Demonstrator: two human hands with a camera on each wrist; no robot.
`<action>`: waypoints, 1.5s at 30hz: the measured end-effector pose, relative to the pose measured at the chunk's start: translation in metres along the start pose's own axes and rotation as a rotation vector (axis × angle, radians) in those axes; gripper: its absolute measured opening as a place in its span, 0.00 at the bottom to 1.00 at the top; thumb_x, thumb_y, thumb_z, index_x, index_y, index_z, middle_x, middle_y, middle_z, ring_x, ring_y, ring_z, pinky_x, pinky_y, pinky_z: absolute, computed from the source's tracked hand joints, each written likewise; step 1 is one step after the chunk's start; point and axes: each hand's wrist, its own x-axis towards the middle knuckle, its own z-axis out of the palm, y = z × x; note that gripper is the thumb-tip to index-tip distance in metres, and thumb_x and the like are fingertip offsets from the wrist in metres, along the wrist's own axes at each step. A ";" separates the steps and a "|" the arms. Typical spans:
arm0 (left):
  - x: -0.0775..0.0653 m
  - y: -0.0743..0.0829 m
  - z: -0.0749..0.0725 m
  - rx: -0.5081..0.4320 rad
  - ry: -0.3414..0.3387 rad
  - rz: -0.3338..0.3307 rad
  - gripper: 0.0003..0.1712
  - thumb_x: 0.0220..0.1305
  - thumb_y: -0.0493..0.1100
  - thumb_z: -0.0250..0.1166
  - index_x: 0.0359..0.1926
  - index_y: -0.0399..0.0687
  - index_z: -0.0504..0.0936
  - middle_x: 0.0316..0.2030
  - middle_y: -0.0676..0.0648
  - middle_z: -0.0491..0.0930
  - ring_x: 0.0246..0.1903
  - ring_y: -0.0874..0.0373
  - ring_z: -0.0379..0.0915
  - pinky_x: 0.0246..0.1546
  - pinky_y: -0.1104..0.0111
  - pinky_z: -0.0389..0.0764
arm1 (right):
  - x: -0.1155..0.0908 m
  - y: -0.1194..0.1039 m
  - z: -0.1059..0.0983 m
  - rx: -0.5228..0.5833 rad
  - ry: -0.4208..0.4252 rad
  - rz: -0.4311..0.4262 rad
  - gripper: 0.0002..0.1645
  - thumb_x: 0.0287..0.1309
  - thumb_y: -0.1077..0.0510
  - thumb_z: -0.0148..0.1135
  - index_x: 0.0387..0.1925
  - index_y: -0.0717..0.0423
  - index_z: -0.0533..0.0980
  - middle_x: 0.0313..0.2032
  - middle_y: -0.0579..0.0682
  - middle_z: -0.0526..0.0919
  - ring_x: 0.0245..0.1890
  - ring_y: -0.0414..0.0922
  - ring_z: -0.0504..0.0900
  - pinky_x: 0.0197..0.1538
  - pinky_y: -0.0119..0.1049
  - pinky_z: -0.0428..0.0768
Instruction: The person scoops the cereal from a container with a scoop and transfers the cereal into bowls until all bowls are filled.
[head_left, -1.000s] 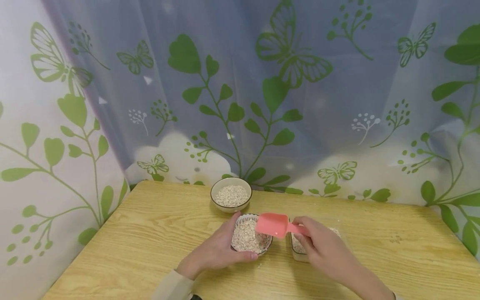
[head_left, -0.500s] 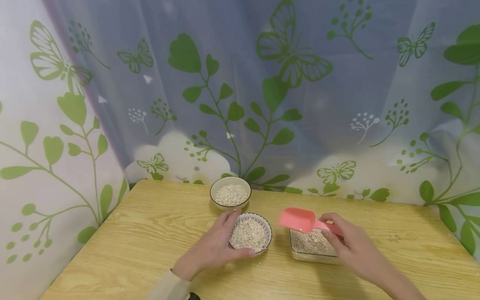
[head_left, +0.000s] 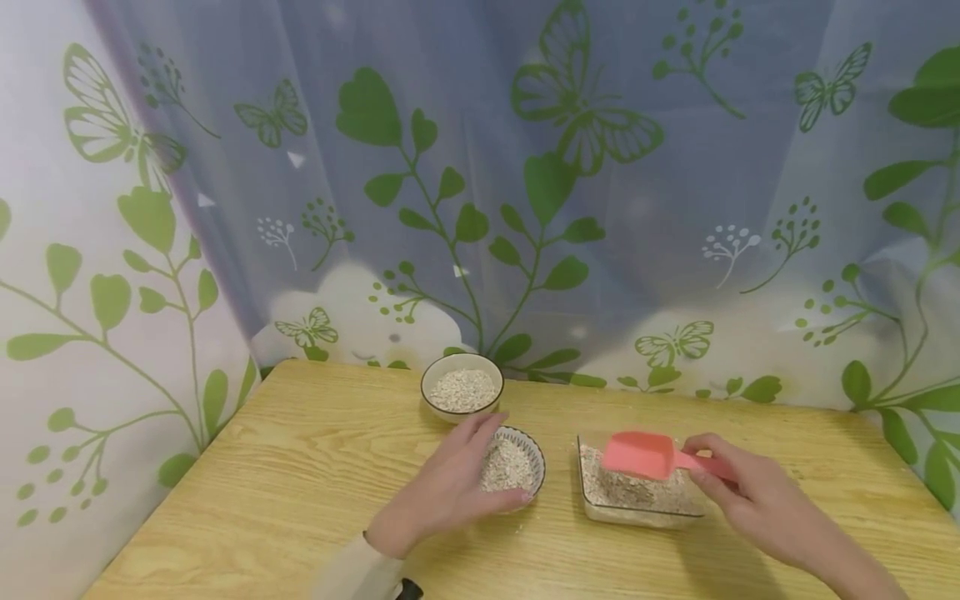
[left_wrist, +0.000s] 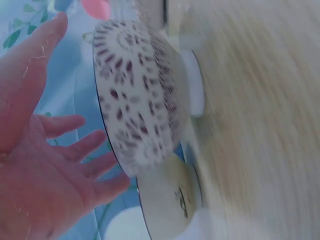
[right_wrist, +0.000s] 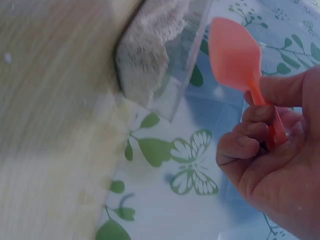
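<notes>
My right hand grips the handle of a pink scoop, with fingers curled round it in the right wrist view. The scoop is held over a clear rectangular container of oat flakes, overlapping its contents in the head view. My left hand is spread beside a small patterned bowl of oats and partly hides it from above. In the left wrist view, the fingers are straight near the rim of that bowl, and the thumb stands apart from it.
Behind the patterned bowl stands a plain cream bowl with a dark rim, also holding oats. All of it rests on a wooden table. A curtain printed with leaves and butterflies hangs along the table's back edge.
My right hand has carried the scoop rightward from above the patterned bowl to above the container. My left hand has loosened from the patterned bowl and shifted slightly right over it.
</notes>
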 end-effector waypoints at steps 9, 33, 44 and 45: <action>0.017 0.024 0.009 -0.012 -0.051 0.008 0.59 0.58 0.70 0.70 0.81 0.52 0.54 0.76 0.44 0.59 0.73 0.46 0.63 0.71 0.49 0.72 | 0.007 0.009 -0.025 -0.061 -0.194 0.040 0.15 0.74 0.51 0.58 0.57 0.50 0.74 0.45 0.52 0.88 0.30 0.37 0.78 0.30 0.32 0.74; 0.059 0.065 0.052 -0.001 -0.193 0.023 0.65 0.54 0.75 0.71 0.83 0.63 0.46 0.77 0.50 0.58 0.74 0.53 0.61 0.68 0.56 0.76 | 0.038 -0.005 -0.054 -0.145 -0.412 0.001 0.02 0.68 0.55 0.60 0.39 0.48 0.77 0.34 0.44 0.83 0.32 0.45 0.82 0.33 0.33 0.73; 0.063 0.069 0.061 -0.039 -0.222 -0.008 0.66 0.53 0.71 0.73 0.83 0.63 0.45 0.77 0.49 0.57 0.74 0.54 0.60 0.64 0.57 0.79 | 0.036 -0.002 -0.025 0.028 -0.439 0.047 0.07 0.71 0.54 0.58 0.42 0.54 0.76 0.20 0.41 0.66 0.18 0.36 0.61 0.24 0.31 0.63; 0.063 0.070 0.062 -0.044 -0.222 -0.014 0.66 0.53 0.71 0.74 0.83 0.63 0.45 0.77 0.48 0.57 0.74 0.53 0.60 0.64 0.57 0.79 | 0.034 -0.003 -0.021 0.046 -0.428 0.055 0.08 0.72 0.54 0.57 0.43 0.55 0.75 0.20 0.41 0.66 0.18 0.36 0.61 0.24 0.32 0.63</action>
